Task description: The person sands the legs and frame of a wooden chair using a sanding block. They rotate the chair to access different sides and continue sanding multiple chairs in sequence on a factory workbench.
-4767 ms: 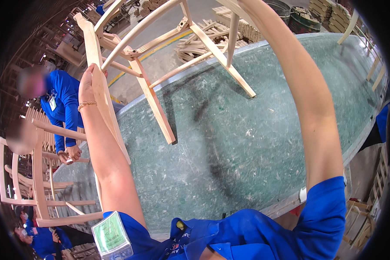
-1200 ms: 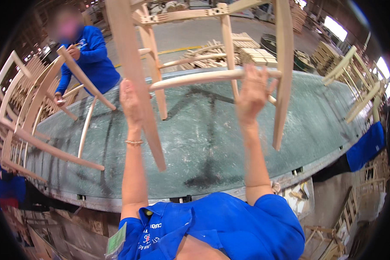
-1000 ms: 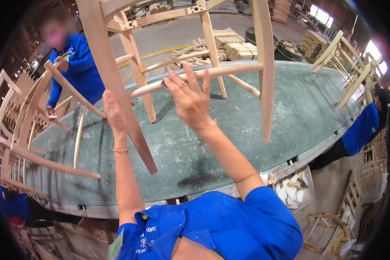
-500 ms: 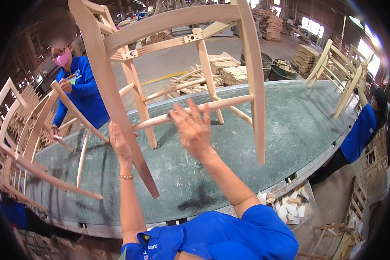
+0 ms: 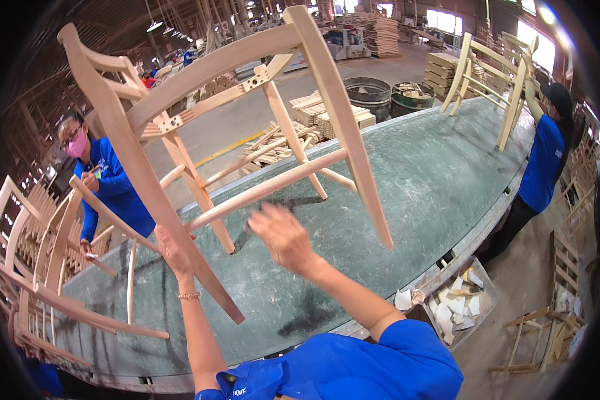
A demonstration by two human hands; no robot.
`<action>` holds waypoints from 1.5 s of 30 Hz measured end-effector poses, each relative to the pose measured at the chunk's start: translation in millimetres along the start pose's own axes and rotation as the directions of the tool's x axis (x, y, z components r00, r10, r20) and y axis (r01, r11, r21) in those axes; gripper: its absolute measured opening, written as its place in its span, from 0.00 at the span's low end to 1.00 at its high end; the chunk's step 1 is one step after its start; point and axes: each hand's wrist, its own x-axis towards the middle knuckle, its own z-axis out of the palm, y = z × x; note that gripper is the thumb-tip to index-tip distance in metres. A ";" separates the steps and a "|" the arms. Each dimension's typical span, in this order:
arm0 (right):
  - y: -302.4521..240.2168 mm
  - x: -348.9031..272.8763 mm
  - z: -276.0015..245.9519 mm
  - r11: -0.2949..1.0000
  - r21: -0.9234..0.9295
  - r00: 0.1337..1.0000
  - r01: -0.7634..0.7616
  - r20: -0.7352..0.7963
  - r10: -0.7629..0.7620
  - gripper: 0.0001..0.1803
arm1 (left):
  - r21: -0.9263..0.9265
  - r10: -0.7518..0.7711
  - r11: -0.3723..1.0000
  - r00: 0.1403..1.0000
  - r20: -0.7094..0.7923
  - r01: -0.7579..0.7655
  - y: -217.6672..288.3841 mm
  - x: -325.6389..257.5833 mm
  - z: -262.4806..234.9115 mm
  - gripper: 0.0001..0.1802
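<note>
A bare wooden chair frame [image 5: 337, 113] stands tilted on the green-topped table [image 5: 407, 180] before me. My left hand [image 5: 173, 255] grips the lower part of its near left leg, with the fingers partly hidden behind the wood. Just below the round lower rail [image 5: 267, 191], my right hand [image 5: 281, 237] is held apart from the wood, its fingers curled and slightly blurred. Something small and dark shows at its fingertips, too unclear to name.
More chair frames [image 5: 100, 313] crowd the table's left end, where a masked co-worker [image 5: 117, 180] handles one. At the far right another co-worker [image 5: 547, 157] holds a chair frame [image 5: 490, 70]. A bin of scraps [image 5: 460, 303] sits by the near edge. Behind are wood stacks [image 5: 343, 117] and drums [image 5: 369, 97].
My right hand has come off the lower rail, down and toward me, and its spread fingers have curled. My left hand keeps hold of the leg. The view has shifted.
</note>
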 end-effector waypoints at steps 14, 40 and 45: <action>19.1 -288.1 22.5 0.733 -0.055 0.583 -0.679 0.566 0.583 0.15 | 0.032 0.016 0.999 1.000 -0.012 -0.015 9.3 -18.5 6.8 0.23; 48.9 -229.4 -34.8 0.171 0.412 0.377 -0.895 0.494 0.783 0.17 | 0.061 0.020 0.998 0.998 -0.066 -0.016 15.0 -42.5 6.4 0.31; 31.5 -240.9 -26.0 0.104 0.418 0.349 -0.903 0.569 0.745 0.19 | 0.035 0.037 0.999 0.999 -0.017 -0.036 8.1 -34.7 -3.3 0.29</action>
